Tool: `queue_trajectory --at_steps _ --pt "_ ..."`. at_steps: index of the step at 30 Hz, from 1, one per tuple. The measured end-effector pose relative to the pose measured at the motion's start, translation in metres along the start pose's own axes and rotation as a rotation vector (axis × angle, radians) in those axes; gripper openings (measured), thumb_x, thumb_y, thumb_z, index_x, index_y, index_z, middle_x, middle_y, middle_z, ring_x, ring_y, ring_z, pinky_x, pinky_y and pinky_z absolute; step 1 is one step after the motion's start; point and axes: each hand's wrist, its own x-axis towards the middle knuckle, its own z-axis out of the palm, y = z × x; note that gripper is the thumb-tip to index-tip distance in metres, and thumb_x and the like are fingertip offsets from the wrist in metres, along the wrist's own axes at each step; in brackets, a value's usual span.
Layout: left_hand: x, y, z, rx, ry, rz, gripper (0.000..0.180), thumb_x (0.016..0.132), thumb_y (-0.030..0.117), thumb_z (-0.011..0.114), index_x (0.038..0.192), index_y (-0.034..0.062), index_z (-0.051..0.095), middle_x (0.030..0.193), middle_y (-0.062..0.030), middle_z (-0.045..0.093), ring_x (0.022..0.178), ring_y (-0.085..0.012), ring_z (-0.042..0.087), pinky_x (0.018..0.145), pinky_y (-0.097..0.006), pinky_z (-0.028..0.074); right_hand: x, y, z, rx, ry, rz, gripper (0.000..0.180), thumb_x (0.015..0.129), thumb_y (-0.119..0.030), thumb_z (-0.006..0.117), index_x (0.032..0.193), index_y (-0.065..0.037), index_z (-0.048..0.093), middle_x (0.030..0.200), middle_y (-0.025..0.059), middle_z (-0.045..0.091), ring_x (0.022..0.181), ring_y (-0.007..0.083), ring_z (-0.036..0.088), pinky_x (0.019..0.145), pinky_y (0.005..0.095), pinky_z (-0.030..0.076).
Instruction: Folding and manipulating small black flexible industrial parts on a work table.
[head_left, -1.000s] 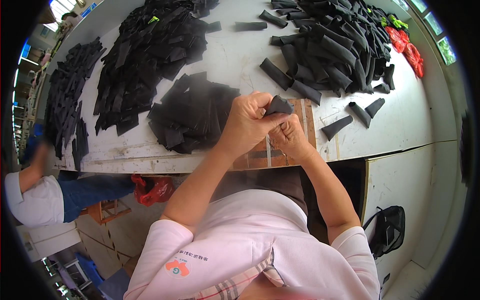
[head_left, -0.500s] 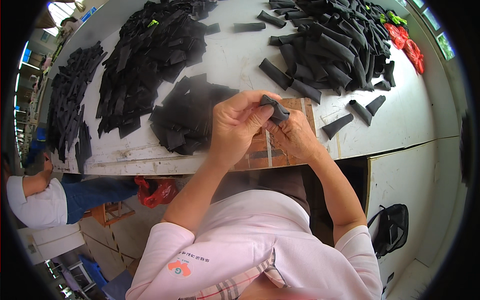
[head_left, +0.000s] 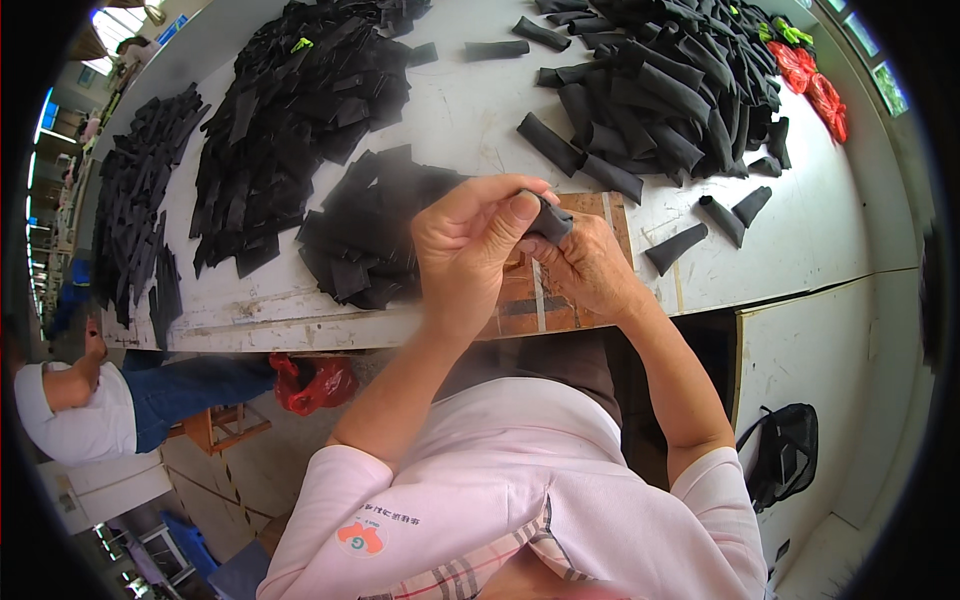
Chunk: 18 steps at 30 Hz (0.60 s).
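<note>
A small dark grey fabric tube (head_left: 552,222) is pinched between my two hands above a worn wooden board (head_left: 508,302) at the table's front edge. My left hand (head_left: 460,250) grips its upper left end between thumb and fingers. My right hand (head_left: 592,268) holds its lower side, with the fingertips partly hidden behind the cloth. Just left of my hands lies a loose heap of flat dark fabric pieces (head_left: 350,240). Toward the far right is a big pile of rolled-looking fabric tubes (head_left: 660,95), and a few single tubes (head_left: 676,248) lie nearer my right hand.
Two more piles of flat dark pieces (head_left: 290,120) cover the table's left. Red plastic bags (head_left: 810,85) lie at the far right edge. Another person (head_left: 80,410) sits at left, near a hanging red bag (head_left: 315,385). A black mesh bag (head_left: 785,455) is at lower right.
My left hand has shifted slightly left and its thumb has moved up along the fabric tube, which now shows more of its side. The other person's hand at left has moved slightly.
</note>
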Motion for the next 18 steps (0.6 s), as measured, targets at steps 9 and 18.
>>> queue_trajectory --at_steps 9,18 --pt "-0.005 -0.005 -0.015 -0.381 0.179 -0.066 0.012 0.083 0.011 0.055 0.088 0.0013 0.06 0.085 -0.0097 0.06 0.079 -0.0147 0.054 0.075 -0.026 0.04 0.003 0.002 0.005 -0.097 0.061 -0.108 0.021 0.075 -0.023 0.06 0.071 -0.003 0.056 0.063 0.0114 0.055 0.06 0.0285 0.054 0.052 0.036 0.041" --pt "-0.005 -0.005 -0.02 -0.107 0.152 -0.009 0.011 0.083 0.009 0.055 0.086 -0.0006 0.06 0.083 -0.0077 0.061 0.077 -0.0102 0.053 0.074 -0.022 0.039 0.001 0.008 0.013 -0.119 0.083 -0.11 0.02 0.077 -0.023 0.06 0.067 -0.006 0.054 0.055 0.0084 0.048 0.054 0.0247 0.053 0.046 0.035 0.038"
